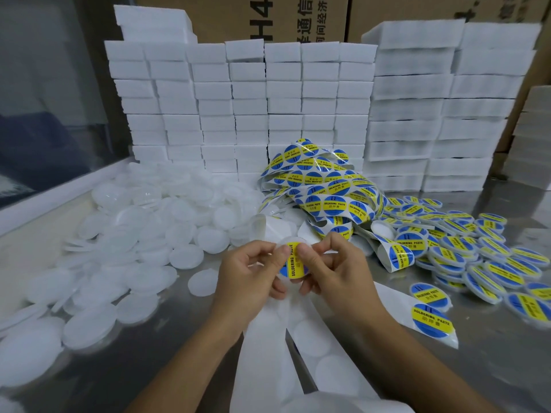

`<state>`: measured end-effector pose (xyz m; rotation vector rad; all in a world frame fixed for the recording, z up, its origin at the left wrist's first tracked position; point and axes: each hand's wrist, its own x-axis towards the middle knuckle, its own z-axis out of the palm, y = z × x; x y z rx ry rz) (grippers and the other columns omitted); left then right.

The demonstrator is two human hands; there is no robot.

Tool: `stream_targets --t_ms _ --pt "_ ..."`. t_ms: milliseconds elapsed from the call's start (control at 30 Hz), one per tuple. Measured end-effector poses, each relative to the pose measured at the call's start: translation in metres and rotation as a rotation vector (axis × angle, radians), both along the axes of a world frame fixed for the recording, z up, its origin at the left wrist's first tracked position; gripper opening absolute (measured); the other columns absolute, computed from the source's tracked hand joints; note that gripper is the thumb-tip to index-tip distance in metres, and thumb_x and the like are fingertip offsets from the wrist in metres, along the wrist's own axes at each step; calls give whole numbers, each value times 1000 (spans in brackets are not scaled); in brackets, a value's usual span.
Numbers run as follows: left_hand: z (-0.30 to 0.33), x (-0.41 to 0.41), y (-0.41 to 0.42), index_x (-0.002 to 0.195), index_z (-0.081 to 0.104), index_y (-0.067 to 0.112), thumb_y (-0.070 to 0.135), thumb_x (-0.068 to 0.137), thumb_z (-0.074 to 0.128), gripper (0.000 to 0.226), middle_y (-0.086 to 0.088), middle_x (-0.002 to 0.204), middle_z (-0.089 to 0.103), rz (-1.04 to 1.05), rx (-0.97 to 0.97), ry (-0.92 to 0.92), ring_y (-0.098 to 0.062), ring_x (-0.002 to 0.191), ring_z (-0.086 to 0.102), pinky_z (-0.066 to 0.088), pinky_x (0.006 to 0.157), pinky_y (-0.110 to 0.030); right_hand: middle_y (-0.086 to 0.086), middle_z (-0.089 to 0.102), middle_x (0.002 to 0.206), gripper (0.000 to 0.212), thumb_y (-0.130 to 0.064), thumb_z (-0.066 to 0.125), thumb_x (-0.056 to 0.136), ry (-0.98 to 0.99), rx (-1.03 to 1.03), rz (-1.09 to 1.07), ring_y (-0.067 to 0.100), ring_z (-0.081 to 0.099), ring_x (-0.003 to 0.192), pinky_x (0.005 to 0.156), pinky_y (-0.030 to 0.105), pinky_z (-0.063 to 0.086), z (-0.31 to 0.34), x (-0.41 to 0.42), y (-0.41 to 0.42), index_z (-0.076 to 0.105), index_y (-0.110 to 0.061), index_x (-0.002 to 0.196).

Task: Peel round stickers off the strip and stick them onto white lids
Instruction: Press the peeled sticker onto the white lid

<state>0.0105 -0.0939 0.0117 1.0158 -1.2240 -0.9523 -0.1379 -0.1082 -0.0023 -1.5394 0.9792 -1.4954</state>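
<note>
Pinching a white lid between my left hand and right hand, I press both thumbs on its sticker. The sticker looks thin, limp and tacky, best handled by its edge; the lid seems light and stiff. Bare lids lie left on the desk, the sticker strip behind.

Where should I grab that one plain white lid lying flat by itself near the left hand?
Pinch the lone lid by its thin rim, coming from above. It lies flat on the metal table, apart from the pile, so its near edge looks free for fingertips.
</note>
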Motion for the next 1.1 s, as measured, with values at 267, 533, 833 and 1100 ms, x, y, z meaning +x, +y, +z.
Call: stream_targets --t_ms 267,533,833,1100 --pt "2 5 -1 90 77 31 11 94 60 27 -9 67 70 -31 9 8 -22 49 60 54 50 -30 21 66 68 41 -20 76 84 147 -96 101 22 63 57 60 34 55 -6 -1 -3 59 -41 115" --pt "6 1 4 115 68 12 -6 97 43 35 -8 79 69 -268 44 -32 -14 62 58 49 57 -24 8 71 64 31 -23 82 79 57 -41 -10 20 61 46 40 26 47 3 -5 3 51 -23 82" --pt "2 7 -4 98 67 8 -5 84 67 20 -9 74 74 -40 10 122 -15 53 60 52 54 -23 -17 65 99 31 -19 80 82 175 -145 -107 12 68 73 60 34 57 3 -6 0 65 -27 108" --pt "-1 4 -5 84 72 14 10 86 70 5 -6 67 72 17 -35 34 -11 54 62 50 49 -20 -16 68 112 33 -43 83 73 418 -342 -138 1 61 109 77 12 45 3 -11 -1 74 -32 103"
